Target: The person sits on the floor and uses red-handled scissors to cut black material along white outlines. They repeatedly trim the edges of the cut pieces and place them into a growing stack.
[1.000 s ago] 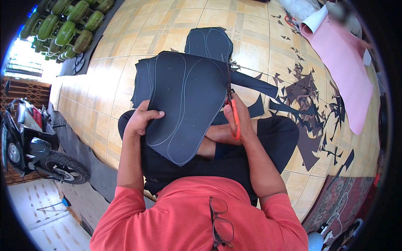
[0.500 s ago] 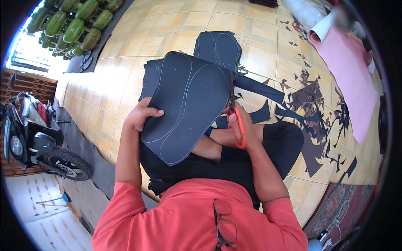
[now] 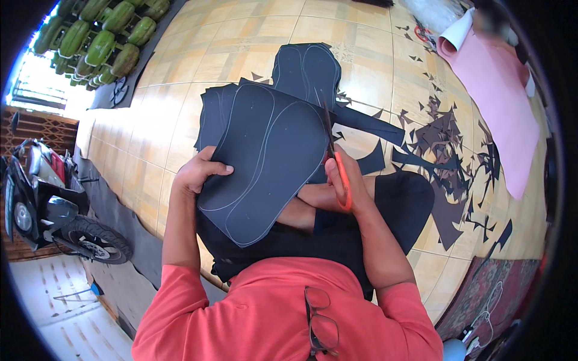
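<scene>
A black sheet [image 3: 253,156] with pale sole-shaped outlines drawn on it is tilted above my lap. My left hand [image 3: 203,171] grips its left edge, thumb on top and fingers hidden beneath. At the sheet's right edge, my right hand [image 3: 348,174] is closed round the orange handles of a pair of scissors [image 3: 342,180]. The blades point away from me along the curved outline at the upper right. More black pieces [image 3: 211,117] lie on the floor beyond the sheet's left side, and another outlined piece [image 3: 306,69] lies farther off.
Dark offcuts [image 3: 445,150] litter the tiled floor [image 3: 235,36] on the right, beside a pink sheet [image 3: 500,114] near another person. A motorcycle [image 3: 66,210] stands at left, with green gas cylinders [image 3: 99,45] at the far left. A patterned rug [image 3: 481,289] lies at near right.
The black sheet has turned slightly, its near end coming a little toward me. The scissor blades look more spread at its upper right edge. Both hands keep their holds.
</scene>
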A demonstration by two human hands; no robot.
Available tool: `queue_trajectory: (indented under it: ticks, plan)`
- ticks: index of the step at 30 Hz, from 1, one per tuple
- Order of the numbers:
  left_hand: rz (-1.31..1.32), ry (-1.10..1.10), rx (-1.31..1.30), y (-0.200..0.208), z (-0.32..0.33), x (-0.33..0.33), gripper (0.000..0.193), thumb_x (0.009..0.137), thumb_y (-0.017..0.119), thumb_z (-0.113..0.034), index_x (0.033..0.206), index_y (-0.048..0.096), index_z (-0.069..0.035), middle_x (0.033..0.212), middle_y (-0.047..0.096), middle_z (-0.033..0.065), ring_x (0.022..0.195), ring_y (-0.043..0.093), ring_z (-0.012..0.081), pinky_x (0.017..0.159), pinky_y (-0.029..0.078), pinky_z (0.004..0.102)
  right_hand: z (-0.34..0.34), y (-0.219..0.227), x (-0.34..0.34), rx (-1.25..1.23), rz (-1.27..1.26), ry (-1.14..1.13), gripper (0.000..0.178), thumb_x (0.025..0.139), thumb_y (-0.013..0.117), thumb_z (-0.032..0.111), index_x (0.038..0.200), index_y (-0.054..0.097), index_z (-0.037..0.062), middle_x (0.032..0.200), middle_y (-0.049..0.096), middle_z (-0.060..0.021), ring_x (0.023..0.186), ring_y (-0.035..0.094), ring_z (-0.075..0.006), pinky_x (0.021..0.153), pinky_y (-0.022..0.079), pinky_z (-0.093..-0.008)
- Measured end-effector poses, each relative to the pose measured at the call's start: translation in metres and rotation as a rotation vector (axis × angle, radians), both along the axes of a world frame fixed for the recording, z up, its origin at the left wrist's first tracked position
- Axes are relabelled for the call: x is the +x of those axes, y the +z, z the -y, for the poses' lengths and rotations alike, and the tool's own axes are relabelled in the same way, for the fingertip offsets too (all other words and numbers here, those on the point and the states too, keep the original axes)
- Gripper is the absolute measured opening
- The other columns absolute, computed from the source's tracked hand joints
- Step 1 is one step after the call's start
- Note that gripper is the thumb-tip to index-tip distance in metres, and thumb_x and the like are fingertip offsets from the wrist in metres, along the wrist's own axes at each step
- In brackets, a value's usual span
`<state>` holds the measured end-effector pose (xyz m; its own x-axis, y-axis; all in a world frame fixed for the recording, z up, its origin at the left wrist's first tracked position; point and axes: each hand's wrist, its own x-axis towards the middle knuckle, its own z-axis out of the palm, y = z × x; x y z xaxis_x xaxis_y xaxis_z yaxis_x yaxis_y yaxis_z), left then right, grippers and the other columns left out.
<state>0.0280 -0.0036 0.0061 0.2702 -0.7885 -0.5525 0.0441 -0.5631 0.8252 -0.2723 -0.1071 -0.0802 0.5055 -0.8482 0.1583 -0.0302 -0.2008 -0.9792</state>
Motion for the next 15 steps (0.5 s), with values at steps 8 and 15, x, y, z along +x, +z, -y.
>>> queue_trajectory:
  ticks: [8,15]
  plan:
    - [-0.072,-0.055,0.075,0.006,0.005,0.036,0.053,0.061,0.072,-0.003,0.113,0.064,0.006,0.102,0.068,0.0128,0.094,0.063,0.0216,0.088,0.048,0.0298,0.005,0.005,-0.014,0.007,-0.153,0.119,0.052,0.097,0.049,0.048,0.078,0.057,0.0001,0.054,0.044,0.0000,0.049,0.044,-0.0078,0.043,0.036,-0.0245]
    - [0.081,-0.111,0.159,0.017,0.007,0.023,0.054,0.062,0.072,-0.005,0.114,0.063,0.007,0.102,0.068,0.0134,0.095,0.063,0.0217,0.089,0.049,0.0304,0.004,0.005,-0.009,0.123,-0.138,0.140,0.038,0.097,0.056,0.031,0.076,0.051,-0.0009,0.057,0.044,-0.0113,0.058,0.040,-0.0194,0.057,0.039,-0.0352]
